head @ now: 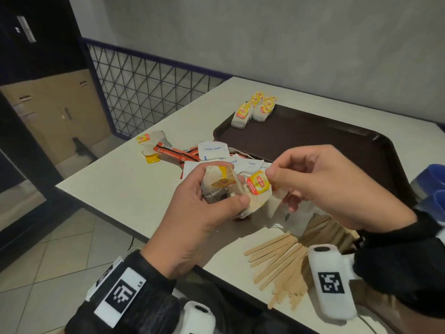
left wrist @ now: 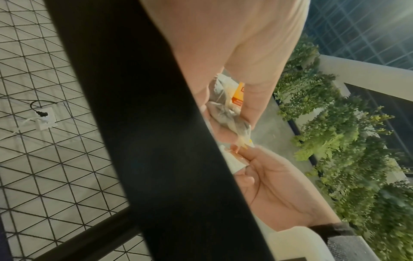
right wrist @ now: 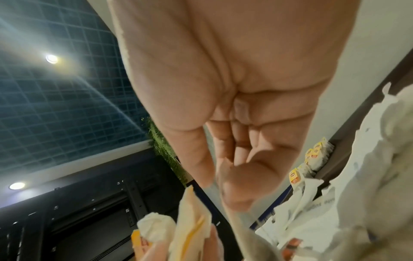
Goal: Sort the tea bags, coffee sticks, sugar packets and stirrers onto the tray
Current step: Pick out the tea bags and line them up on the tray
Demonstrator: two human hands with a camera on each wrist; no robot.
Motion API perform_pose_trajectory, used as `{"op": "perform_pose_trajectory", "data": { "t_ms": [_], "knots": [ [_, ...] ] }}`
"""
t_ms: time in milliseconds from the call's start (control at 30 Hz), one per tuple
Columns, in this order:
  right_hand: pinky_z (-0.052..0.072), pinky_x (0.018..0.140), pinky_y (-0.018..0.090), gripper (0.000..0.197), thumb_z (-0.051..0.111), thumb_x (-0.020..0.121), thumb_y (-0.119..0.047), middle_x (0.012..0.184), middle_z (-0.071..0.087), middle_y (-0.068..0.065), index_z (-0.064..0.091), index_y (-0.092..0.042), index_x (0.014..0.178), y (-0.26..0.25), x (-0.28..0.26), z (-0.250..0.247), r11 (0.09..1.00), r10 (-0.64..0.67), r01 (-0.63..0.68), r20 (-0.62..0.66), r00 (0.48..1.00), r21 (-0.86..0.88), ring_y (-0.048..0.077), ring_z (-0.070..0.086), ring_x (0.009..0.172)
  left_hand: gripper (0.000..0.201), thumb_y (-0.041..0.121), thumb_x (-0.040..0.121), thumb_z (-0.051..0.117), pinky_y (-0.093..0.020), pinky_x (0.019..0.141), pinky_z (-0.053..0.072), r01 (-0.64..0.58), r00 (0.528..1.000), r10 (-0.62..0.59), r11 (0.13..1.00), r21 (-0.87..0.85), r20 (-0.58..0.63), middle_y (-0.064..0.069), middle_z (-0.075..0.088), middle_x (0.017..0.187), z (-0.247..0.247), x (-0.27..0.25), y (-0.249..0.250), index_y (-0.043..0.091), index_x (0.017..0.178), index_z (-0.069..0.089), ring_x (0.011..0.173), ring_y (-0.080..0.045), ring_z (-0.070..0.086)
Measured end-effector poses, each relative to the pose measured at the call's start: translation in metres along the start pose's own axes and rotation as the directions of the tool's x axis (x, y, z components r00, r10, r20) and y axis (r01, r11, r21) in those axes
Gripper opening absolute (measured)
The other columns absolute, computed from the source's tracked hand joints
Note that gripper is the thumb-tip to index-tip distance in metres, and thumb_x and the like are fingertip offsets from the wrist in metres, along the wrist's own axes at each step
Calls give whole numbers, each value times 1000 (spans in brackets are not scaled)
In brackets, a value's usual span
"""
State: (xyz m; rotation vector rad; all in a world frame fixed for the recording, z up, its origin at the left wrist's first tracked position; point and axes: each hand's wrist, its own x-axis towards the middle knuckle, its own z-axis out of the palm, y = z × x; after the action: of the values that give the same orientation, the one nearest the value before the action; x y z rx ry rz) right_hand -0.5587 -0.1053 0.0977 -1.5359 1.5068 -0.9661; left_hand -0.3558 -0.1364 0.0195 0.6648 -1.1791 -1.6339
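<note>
We log early progress: only a small cluster of tea bags [head: 254, 109] sits at the tray's [head: 313, 138] far corner. Coffee sticks [head: 177, 151], sugar packets [head: 213, 150] and stirrers [head: 279, 259] lie unsorted on the table [head: 125, 184]. Our left hand [head: 204, 213] grips a tea-bag bundle [head: 224, 186]; right hand [head: 320, 184] fingers pinch a tag [head: 258, 184].

head view looks down, wrist views close, blurry, perhaps upward

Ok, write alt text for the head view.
Left hand grips tea bags over a table; right hand pinches one bag's tag. Beyond, more tea bags stand on a tray; stirrers lie nearest.
</note>
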Motion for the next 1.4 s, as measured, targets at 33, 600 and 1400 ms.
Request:
{"op": "perform_pose_trajectory", "data": {
  "t_ms": [33, 600, 1400],
  "knots": [
    [56, 59, 40, 25, 70, 91, -28, 84, 74, 18, 76, -4, 88, -2, -1, 3, 1000, 2, -2, 16, 1000, 5, 38, 65, 64, 52, 5, 66, 88, -36, 87, 60, -3, 1000, 3, 1000, 20, 0, -10, 76, 113, -1, 0, -1, 22, 112, 70, 108, -26, 73],
    [54, 51, 35, 33, 78, 79, -6, 84, 75, 21, 67, -9, 110, -5, -4, 1, 984, -12, 9, 17, 1000, 176, 28, 65, 67, 49, 2, 69, 74, -37, 72, 63, 60, 998, -57, 991, -119, 31, -15, 75, 113, 2, 1, 4, 14, 116, 67, 98, -29, 75],
    [50, 58, 30, 35, 83, 73, -1, 90, 76, 12, 74, -11, 105, -22, 34, -18, 986, 160, -165, 120, 980, 37, 17, 66, 73, 46, 10, 66, 90, -64, 93, 55, -75, 971, 121, 973, 219, -205, -9, 77, 108, -61, 6, 31, 17, 106, 70, 102, -36, 74]
  ]
}}
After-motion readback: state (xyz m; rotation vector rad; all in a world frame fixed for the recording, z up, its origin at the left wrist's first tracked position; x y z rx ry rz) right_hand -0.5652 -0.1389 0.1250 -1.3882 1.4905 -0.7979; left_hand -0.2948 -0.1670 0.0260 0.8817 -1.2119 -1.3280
